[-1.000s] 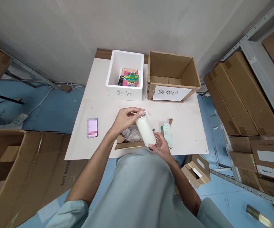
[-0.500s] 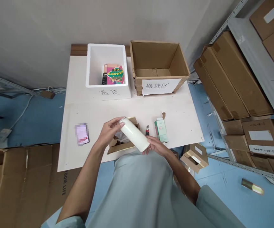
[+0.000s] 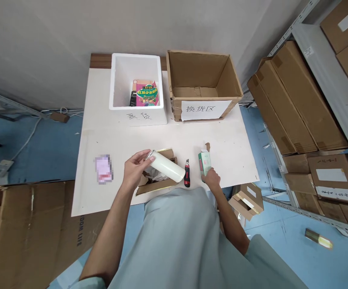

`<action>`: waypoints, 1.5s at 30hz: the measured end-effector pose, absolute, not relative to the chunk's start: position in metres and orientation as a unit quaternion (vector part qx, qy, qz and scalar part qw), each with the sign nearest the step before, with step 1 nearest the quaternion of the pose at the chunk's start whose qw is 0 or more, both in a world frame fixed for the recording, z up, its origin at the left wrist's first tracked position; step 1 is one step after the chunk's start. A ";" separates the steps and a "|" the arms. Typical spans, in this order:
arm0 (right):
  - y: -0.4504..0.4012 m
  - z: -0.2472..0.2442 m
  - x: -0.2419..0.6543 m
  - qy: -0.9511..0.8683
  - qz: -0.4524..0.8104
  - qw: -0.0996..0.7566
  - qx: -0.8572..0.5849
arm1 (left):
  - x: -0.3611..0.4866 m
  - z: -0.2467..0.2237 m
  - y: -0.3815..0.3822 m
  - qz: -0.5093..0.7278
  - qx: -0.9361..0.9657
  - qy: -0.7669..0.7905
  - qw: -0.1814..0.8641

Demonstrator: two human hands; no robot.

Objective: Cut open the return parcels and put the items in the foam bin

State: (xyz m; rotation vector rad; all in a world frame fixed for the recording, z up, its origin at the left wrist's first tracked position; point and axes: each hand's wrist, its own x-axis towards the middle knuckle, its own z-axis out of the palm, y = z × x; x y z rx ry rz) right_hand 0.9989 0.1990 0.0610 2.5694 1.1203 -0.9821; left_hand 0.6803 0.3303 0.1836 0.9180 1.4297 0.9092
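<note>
My left hand is closed round the upper end of a white cylindrical bottle, which slants down to the right. Beneath the bottle an open cardboard box lies on the table, partly hidden, with clear plastic wrapping inside. My right hand is closed on the near end of a green and white carton, whose far flap stands open. Between the bottle and the carton lies a red and black utility knife, its blade end pointing away from me.
Behind stand a white foam box holding packages and a large open cardboard box with a paper label. A blurred pink item lies at the left of the white table. Shelves of cartons flank the right side.
My right hand has let go of the bottle's lower end and moved right onto the green and white carton. The bottle, still in my left hand, has shifted slightly left and up.
</note>
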 end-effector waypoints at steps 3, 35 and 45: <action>0.186 0.065 1.007 0.407 -0.353 0.041 0.841 | 0.685 0.188 0.335 0.395 0.376 0.610 0.575; 0.211 0.037 0.955 0.514 -0.316 0.037 0.797 | 0.676 0.199 0.340 0.445 0.343 0.615 0.554; 0.217 0.049 0.949 0.507 -0.343 -0.038 0.790 | 0.676 0.203 0.342 0.450 0.350 0.609 0.552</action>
